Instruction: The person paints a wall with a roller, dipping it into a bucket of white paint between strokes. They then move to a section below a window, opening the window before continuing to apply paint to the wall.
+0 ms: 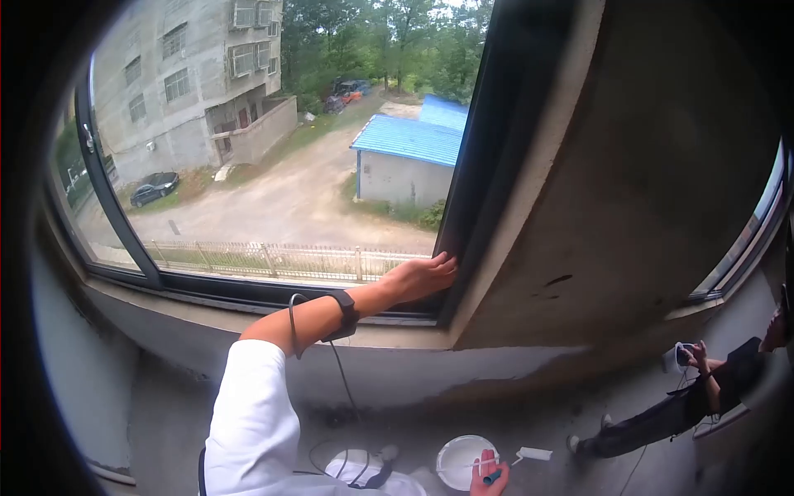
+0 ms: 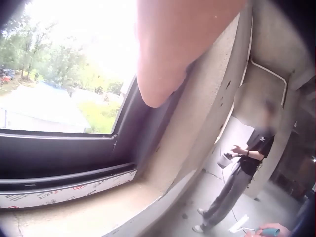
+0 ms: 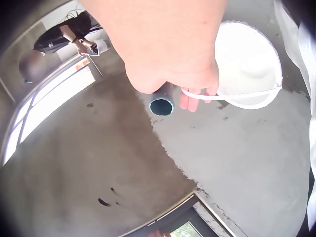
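My left hand (image 1: 419, 279) reaches across the window, its fingertips at the dark window frame (image 1: 488, 190) on the right side; the fingers look fairly straight. Low in the head view, my right hand (image 1: 488, 479) grips the teal handle of a paint roller (image 1: 535, 454), whose white sleeve points to the right. From the right wrist, the hollow end of that handle (image 3: 162, 106) sticks out below the hand. The white wire handle (image 3: 232, 97) of a bucket (image 3: 247, 54) runs over the fingers of the same hand. White paint fills much of the bucket.
Bare concrete wall (image 1: 612, 182) stands right of the window, partly coated pale below the sill. Another person (image 1: 703, 380) in dark clothes stands at the right, holding a small white container (image 2: 225, 160). A cable (image 1: 343, 372) hangs from my left wrist.
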Demonstrator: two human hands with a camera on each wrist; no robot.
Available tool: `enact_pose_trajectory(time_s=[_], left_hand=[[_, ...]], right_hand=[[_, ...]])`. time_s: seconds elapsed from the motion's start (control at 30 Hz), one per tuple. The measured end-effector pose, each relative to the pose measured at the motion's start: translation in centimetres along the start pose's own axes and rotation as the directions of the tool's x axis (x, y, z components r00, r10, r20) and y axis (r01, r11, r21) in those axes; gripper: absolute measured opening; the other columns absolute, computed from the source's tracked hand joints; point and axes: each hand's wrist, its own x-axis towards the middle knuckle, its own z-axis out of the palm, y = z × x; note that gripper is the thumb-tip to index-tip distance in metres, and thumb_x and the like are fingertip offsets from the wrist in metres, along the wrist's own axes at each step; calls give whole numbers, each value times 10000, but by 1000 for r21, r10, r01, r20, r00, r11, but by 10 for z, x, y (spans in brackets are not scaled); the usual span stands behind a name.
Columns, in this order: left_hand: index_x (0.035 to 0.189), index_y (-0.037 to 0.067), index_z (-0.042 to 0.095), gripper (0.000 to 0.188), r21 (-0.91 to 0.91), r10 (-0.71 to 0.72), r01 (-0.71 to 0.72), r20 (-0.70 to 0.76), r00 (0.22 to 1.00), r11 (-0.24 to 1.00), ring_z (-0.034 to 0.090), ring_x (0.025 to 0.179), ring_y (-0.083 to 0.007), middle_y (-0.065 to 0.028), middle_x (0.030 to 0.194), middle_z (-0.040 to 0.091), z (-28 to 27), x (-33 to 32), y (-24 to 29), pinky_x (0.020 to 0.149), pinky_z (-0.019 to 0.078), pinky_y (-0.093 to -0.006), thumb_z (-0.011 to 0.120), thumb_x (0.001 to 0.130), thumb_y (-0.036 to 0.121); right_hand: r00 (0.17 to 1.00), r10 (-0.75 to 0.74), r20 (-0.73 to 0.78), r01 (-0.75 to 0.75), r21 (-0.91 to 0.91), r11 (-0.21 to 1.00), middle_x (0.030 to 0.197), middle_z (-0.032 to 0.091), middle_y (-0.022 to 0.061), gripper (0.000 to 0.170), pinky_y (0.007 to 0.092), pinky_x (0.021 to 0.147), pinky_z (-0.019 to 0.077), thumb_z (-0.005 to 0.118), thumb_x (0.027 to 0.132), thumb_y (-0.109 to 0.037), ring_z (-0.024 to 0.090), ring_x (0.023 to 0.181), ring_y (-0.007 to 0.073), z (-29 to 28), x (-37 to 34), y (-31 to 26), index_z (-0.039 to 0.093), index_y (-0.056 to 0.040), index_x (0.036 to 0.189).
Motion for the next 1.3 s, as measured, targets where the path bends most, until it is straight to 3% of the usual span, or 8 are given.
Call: enact_pose_trajectory(time_s=[0.07,0.17,0.47,0.67,0.7,0.9,1.03,1.3], left_hand=[[1324,187,458,453,60,-25,26,-16,1000,998,313,1357,-183,20,1364,442,8,0,5,1132,217,-392,516,888,293],[1322,208,450,454,74,-71,75,-57,996,994,305,1357,-174,32,1364,434,13,1,10,1124,206,-400,519,885,308],[1369,189,439,539,59,-88,88,6,996,994,231,1421,-182,11,1460,367,2,-2,7,1160,154,-405,483,874,398],[1442,113,375,600,104,113,-109,-41,993,989,169,1448,-200,-11,1487,350,3,-9,-25,1198,57,-413,415,924,414],[1462,158,347,582,125,107,-112,46,993,986,94,1468,-219,-7,1576,204,4,-6,-24,1200,5,-418,341,968,467],[1461,141,322,573,445,192,-253,178,965,859,189,1432,-214,-13,1505,315,-2,-2,-16,1186,91,-442,428,944,365],[1347,145,427,486,281,176,-134,-131,976,950,317,1346,-210,-6,1308,443,24,4,-21,1158,165,-417,489,905,338],[1152,171,564,342,120,47,-33,-121,991,992,348,1298,-191,24,1185,502,22,-8,-23,1096,225,-388,546,835,299]], right_hand=[[979,62,196,-77,69,995,607,483,5,297,346,721,525,450,959,-248,481,534,159,-18,4,0,598,6,917],[991,-67,118,79,-99,992,1350,496,157,367,451,1080,355,502,920,-279,451,1301,299,-12,-6,2,472,-39,1196],[995,-81,63,87,-96,992,1342,491,148,383,464,1066,374,533,863,-236,454,1294,297,4,-17,-14,469,-45,1189],[995,-50,81,62,-148,987,1333,497,147,463,461,1052,374,543,854,-236,462,1282,297,-7,-4,-12,455,-36,1263],[995,-35,89,49,-153,987,1330,500,147,461,460,1048,373,546,852,-236,462,1280,298,-11,0,-8,459,-37,1259],[993,-2,114,19,-143,990,1326,510,134,408,459,1048,369,560,835,-224,439,1294,300,-16,7,6,491,-48,1197],[1000,-16,5,16,-86,996,1354,489,131,394,451,1057,370,555,832,-220,426,1309,294,-9,-3,12,488,-44,1179],[1000,-28,-13,26,-133,991,1340,509,145,191,472,1063,376,564,848,-234,451,1298,299,26,-14,23,500,-81,942]])
